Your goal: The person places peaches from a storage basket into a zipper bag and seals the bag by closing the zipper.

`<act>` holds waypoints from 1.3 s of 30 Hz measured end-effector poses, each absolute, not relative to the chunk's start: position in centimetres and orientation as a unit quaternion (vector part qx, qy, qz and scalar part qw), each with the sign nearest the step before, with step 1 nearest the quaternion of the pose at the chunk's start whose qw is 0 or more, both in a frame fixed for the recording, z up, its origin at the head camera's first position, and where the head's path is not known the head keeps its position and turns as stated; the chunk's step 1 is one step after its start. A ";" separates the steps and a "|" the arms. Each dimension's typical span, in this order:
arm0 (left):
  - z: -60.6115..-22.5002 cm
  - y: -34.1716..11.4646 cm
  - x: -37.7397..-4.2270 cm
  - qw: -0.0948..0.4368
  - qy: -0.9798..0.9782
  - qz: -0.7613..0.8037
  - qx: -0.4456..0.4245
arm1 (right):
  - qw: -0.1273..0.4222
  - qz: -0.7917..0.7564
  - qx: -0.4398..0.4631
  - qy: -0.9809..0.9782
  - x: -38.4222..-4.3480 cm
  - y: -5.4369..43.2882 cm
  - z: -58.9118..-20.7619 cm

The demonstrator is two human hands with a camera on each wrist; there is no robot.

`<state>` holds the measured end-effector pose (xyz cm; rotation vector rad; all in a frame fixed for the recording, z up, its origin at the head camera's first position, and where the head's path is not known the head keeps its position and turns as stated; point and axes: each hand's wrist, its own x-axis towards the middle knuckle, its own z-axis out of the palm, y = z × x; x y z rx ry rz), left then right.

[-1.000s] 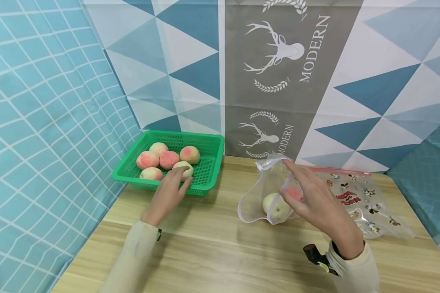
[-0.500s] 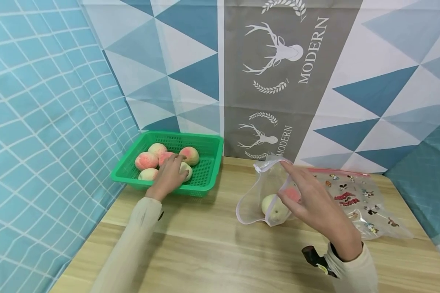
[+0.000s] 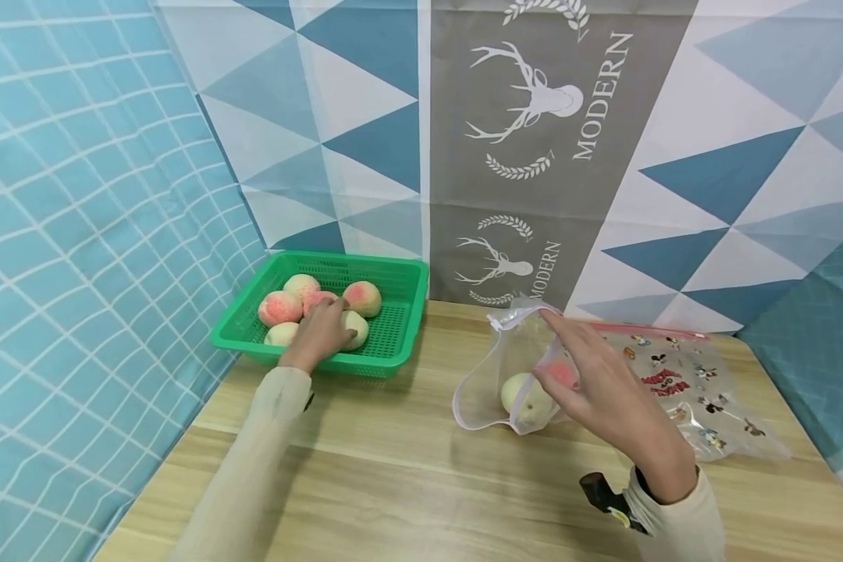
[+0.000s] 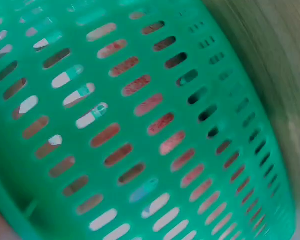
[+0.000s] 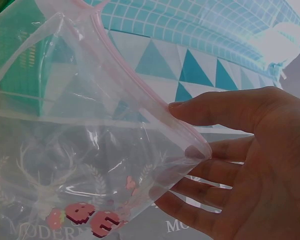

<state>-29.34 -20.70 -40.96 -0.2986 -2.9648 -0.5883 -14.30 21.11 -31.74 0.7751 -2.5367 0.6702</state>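
Observation:
My left hand (image 3: pixel 321 334) reaches into a green plastic basket (image 3: pixel 410 312) of peaches, its fingers bent down over them. A pale peach (image 3: pixel 354 330) lies against the thumb side and a pink peach (image 3: pixel 318 299) is partly hidden under the fingers; whether either is gripped cannot be seen. The basket's slotted wall (image 4: pixel 125 165) fills the left wrist view. My right hand (image 3: pixel 607 382) holds up the mouth of a clear zip bag (image 3: pixel 479 394), thumb and fingers spread at its pink-edged rim (image 5: pixel 140 82). Inside sit a pale peach (image 3: pixel 527 402) and a pinker one (image 3: pixel 560 372).
Another clear bag (image 3: pixel 681 382), with cartoon prints and a red zip, lies flat behind my right hand. More peaches (image 3: pixel 279 309) fill the basket's left part. A patterned cloth (image 3: pixel 365 117) backs the wooden table (image 3: pixel 421 484), and blue tiled sheeting (image 3: pixel 77 234) borders it on the left.
My left hand has moved from above the pale peach farther into the basket and slightly left, fingers lower among the fruit. The right hand and bag have stayed nearly still.

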 end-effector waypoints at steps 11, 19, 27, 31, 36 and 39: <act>-41.1 -19.9 -30.5 0.032 -0.965 -0.232 -0.120 | 0.205 0.229 0.281 -0.909 -14.2 21.4 -31.4; -40.8 -17.7 -32.3 0.090 -0.948 -0.265 -0.152 | 0.199 0.234 0.257 -0.916 -13.5 22.4 -31.0; -41.4 -18.6 -31.4 0.119 -0.950 -0.255 -0.135 | 0.191 0.239 0.262 -0.915 -13.6 21.9 -31.2; -41.4 -19.5 -30.6 0.127 -0.949 -0.259 -0.125 | 0.193 0.241 0.269 -0.912 -13.7 21.6 -31.3; -41.5 -20.4 -29.8 0.132 -0.949 -0.262 -0.118 | 0.194 0.246 0.275 -0.909 -13.9 21.2 -31.5; -41.6 -20.8 -29.4 0.140 -0.947 -0.263 -0.121 | 0.191 0.249 0.278 -0.908 -14.0 21.0 -31.5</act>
